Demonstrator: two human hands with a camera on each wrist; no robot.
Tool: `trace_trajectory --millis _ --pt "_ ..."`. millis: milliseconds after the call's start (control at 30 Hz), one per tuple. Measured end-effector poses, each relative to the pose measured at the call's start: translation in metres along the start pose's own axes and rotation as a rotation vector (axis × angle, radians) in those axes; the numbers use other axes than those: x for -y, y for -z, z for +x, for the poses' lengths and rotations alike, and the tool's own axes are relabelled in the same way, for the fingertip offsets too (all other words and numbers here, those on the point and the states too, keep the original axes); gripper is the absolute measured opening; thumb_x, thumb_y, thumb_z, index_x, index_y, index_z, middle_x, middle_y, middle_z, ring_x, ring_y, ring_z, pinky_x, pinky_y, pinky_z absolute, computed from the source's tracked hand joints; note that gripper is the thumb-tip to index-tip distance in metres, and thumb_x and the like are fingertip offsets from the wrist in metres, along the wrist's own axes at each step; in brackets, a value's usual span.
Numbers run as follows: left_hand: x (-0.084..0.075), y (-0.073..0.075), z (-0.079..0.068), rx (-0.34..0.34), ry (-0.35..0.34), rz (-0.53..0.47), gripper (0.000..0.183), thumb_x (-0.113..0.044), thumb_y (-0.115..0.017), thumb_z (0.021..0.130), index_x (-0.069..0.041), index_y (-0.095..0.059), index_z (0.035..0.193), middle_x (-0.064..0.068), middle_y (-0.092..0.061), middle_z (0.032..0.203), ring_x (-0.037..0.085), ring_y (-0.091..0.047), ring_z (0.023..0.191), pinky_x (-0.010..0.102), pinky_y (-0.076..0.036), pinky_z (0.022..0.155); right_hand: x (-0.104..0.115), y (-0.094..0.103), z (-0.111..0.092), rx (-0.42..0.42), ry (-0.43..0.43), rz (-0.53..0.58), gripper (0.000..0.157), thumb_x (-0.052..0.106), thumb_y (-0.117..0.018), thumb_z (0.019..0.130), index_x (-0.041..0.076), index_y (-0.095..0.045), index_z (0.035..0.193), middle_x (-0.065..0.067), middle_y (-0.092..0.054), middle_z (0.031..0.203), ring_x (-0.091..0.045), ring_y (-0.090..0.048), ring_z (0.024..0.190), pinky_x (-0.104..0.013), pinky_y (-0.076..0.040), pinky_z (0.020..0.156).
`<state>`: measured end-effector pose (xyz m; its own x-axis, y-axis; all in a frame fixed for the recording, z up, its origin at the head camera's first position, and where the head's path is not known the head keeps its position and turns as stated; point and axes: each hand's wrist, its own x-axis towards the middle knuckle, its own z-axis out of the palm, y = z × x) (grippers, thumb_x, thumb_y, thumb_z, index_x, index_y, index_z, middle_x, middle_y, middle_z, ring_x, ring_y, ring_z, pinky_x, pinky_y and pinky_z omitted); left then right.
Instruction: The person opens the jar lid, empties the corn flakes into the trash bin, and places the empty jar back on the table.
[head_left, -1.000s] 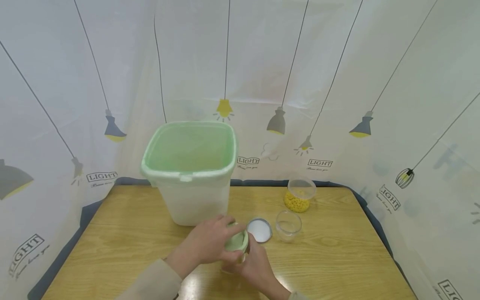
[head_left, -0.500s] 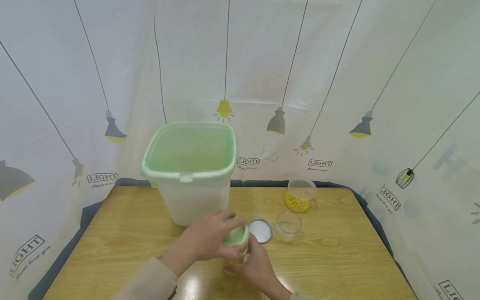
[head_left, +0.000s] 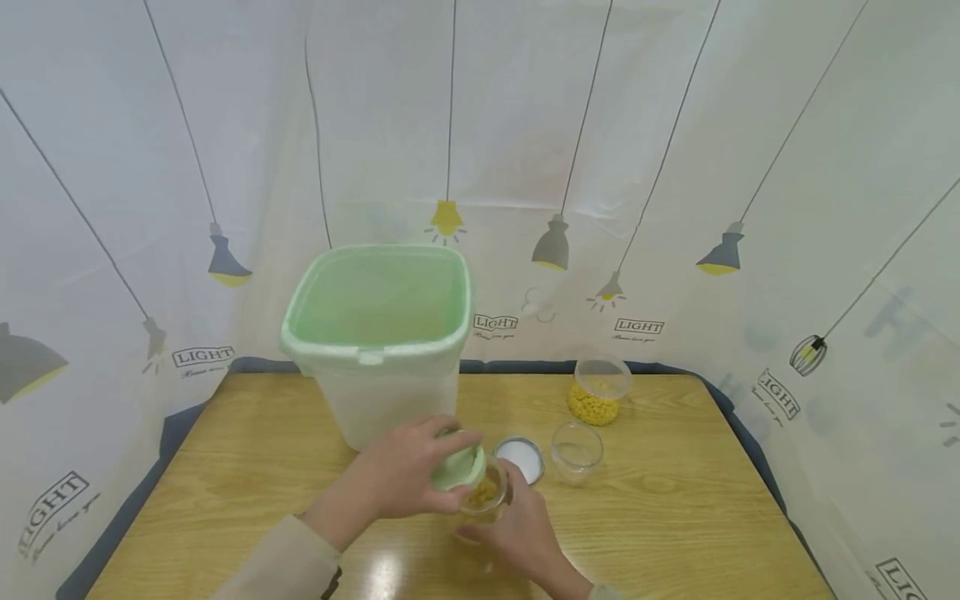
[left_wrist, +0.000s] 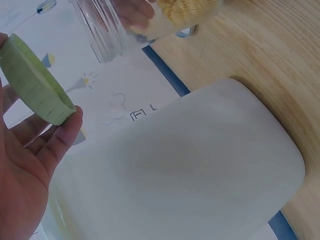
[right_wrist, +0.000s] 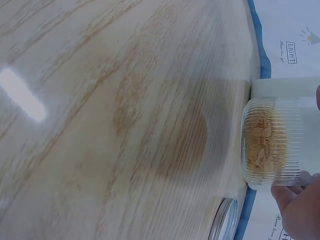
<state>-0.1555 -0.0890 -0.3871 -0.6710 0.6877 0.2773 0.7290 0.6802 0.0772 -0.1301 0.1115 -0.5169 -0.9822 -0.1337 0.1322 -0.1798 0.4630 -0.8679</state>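
In the head view my left hand (head_left: 397, 471) pinches a pale green screw lid (head_left: 461, 467) by its rim. The left wrist view shows that lid (left_wrist: 37, 85) tilted, between thumb and fingers, apart from the jar. My right hand (head_left: 519, 523) grips a clear jar (head_left: 492, 506) whose mouth is uncovered. Through the jar's ribbed wall (right_wrist: 272, 142), the right wrist view shows yellowish flakes (right_wrist: 265, 140) at the bottom. The jar's lower part is partly behind the right fingers in the head view.
A white bin with a green rim (head_left: 375, 354) stands behind the left hand. Just past the right hand lie a silver-rimmed white lid (head_left: 522, 460) and a small clear bowl (head_left: 576, 450). Farther back is a clear tub (head_left: 596, 400) of yellow bits. Printed sheeting surrounds the wooden table (head_left: 660, 500).
The green lid has come off the jar's mouth and shifted left with my left hand. The flakes now show through the uncovered mouth. My right hand keeps its grip, moving slightly right.
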Motion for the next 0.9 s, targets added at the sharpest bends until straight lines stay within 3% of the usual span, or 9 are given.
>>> trace_trajectory --millis 200,333,633,800,900 --pt "0.004 0.000 -0.006 -0.008 0.014 -0.013 0.062 -0.053 -0.069 0.077 -0.031 -0.056 0.135 0.001 -0.063 0.123 0.014 -0.062 0.102 0.030 -0.056 0.083 0.000 0.007 -0.001 -0.012 -0.014 0.021 0.091 0.044 -0.090 0.060 0.015 -0.047 0.136 -0.001 -0.063 0.128 -0.017 -0.061 0.117 -0.037 -0.051 0.099" --pt "0.008 -0.002 -0.009 -0.020 0.029 -0.041 0.061 -0.052 -0.069 0.077 -0.032 -0.057 0.133 -0.003 -0.063 0.119 0.010 -0.060 0.098 0.026 -0.054 0.078 -0.002 0.011 -0.001 -0.024 -0.032 0.012 0.089 0.040 -0.090 0.061 0.018 -0.047 0.135 -0.005 -0.062 0.129 -0.019 -0.060 0.118 -0.043 -0.050 0.101" --pt "0.012 -0.005 -0.016 -0.044 0.045 -0.040 0.054 -0.052 -0.067 0.080 -0.034 -0.058 0.130 -0.006 -0.064 0.113 0.007 -0.059 0.093 0.024 -0.052 0.074 -0.007 0.024 0.001 -0.048 -0.050 0.022 0.091 0.039 -0.092 0.059 0.019 -0.047 0.136 0.000 -0.063 0.128 -0.019 -0.060 0.118 -0.043 -0.049 0.102" --pt "0.014 -0.008 -0.018 -0.023 0.064 -0.048 0.053 -0.053 -0.065 0.081 -0.033 -0.058 0.130 -0.005 -0.065 0.110 0.007 -0.059 0.087 0.021 -0.049 0.069 -0.007 0.033 0.000 -0.057 -0.060 0.038 0.095 0.039 -0.092 0.059 0.014 -0.045 0.138 -0.009 -0.060 0.133 -0.026 -0.058 0.123 -0.047 -0.047 0.105" --pt "0.015 -0.012 -0.019 0.005 0.083 -0.072 0.051 -0.054 -0.061 0.084 -0.032 -0.058 0.130 -0.005 -0.065 0.108 0.005 -0.056 0.081 0.017 -0.042 0.062 -0.007 0.039 0.000 -0.076 -0.074 0.041 0.097 0.038 -0.092 0.057 0.013 -0.046 0.138 -0.007 -0.060 0.134 -0.026 -0.057 0.125 -0.048 -0.046 0.106"
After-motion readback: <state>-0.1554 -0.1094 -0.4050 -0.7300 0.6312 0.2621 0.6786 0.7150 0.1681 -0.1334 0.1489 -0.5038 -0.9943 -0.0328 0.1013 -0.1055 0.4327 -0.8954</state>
